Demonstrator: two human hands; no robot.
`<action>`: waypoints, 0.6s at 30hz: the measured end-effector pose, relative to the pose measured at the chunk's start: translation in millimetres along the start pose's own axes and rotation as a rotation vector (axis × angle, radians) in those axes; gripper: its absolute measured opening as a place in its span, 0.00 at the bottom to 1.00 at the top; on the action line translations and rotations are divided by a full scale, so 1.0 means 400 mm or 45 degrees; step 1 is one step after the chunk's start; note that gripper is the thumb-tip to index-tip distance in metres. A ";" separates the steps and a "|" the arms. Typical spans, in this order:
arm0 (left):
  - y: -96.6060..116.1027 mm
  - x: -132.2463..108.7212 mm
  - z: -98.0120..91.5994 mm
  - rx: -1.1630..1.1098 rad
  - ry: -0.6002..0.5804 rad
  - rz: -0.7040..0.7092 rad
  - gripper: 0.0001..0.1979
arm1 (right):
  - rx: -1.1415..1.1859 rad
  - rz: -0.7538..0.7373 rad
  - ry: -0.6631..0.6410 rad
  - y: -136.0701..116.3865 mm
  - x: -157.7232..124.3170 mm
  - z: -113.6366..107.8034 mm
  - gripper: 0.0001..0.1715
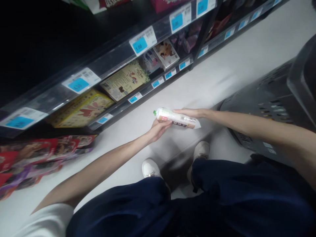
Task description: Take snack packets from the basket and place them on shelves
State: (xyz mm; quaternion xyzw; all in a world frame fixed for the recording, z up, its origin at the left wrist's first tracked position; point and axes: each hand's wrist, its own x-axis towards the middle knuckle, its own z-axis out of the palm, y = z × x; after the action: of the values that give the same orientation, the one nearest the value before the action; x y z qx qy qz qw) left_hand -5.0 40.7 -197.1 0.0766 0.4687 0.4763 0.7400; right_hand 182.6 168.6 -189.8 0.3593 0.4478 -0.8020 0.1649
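A white packaged tube-like item [181, 119] with printed labels lies crosswise between my hands, above the floor. It has a green cap or tie at its left end and a flattened clear edge at its right; its exact kind I cannot make out. My left hand [158, 129] supports it from the near side, fingers closed along its lower left part. On the far side, my right hand [191, 112] holds its upper edge, with the fingers partly hidden behind it.
Black shelves [111, 56] with price tags run along the left, bearing a yellow box [84, 110] and other boxes. Red packets [41, 153] hang out low at left. A grey perforated basket [247, 98] stands on the floor at right. My white shoes [150, 168] are below.
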 end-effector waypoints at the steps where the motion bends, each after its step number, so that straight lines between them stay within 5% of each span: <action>1: 0.000 0.000 -0.001 -0.002 0.019 -0.003 0.20 | -0.126 -0.042 0.087 -0.004 0.001 0.007 0.35; 6: 0.013 0.005 -0.006 -0.011 0.099 0.010 0.17 | -0.953 -0.349 0.530 -0.015 0.018 0.031 0.38; 10: 0.027 0.012 -0.010 -0.013 0.098 0.061 0.22 | -1.365 -0.385 0.760 -0.019 0.030 0.037 0.37; 18: 0.014 0.005 -0.007 0.042 0.078 0.122 0.27 | -1.223 -0.393 0.645 -0.025 0.011 0.033 0.36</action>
State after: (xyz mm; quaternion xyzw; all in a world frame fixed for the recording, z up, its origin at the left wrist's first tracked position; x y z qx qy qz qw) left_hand -10.5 44.4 -196.7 0.0966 0.4946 0.5057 0.7002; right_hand 168.1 163.2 -182.4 0.3557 0.8354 -0.4117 0.0782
